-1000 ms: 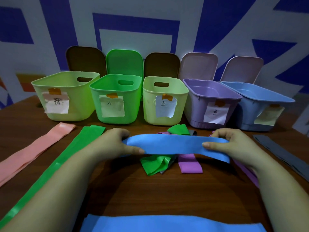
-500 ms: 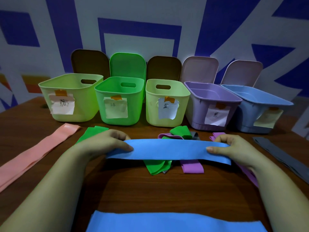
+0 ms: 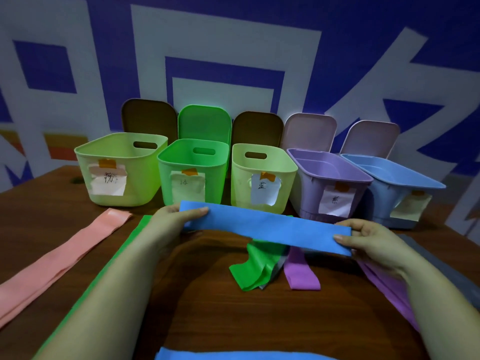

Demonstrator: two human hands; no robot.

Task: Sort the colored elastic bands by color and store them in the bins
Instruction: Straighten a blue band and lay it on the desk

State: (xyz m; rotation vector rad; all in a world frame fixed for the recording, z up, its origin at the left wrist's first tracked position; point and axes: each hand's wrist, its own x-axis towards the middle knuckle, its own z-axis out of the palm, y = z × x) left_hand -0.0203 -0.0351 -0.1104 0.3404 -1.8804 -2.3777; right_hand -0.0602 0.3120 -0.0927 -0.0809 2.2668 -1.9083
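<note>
Wooden table (image 3: 233, 313) before a blue-and-white patterned wall (image 3: 233, 48).

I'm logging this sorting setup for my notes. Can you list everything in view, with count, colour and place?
bins: five, open, in a row at the table's back; left to right pale yellow-green, bright green, pale yellow-green, purple, blue; each has a taped paper label.
lids: five, standing behind the bins; brown, green, brown, pink, pink.
blue band: one, held stretched above the table's middle.
second blue band: one, at the near edge.
pink band: one, flat on the left.
green bands: one long under the left arm, one crumpled at centre.
purple bands: two, centre and right.
grey band: one, far right.
table: brown wood.
left hand, right hand: fingers pinch the held band's ends.
</note>
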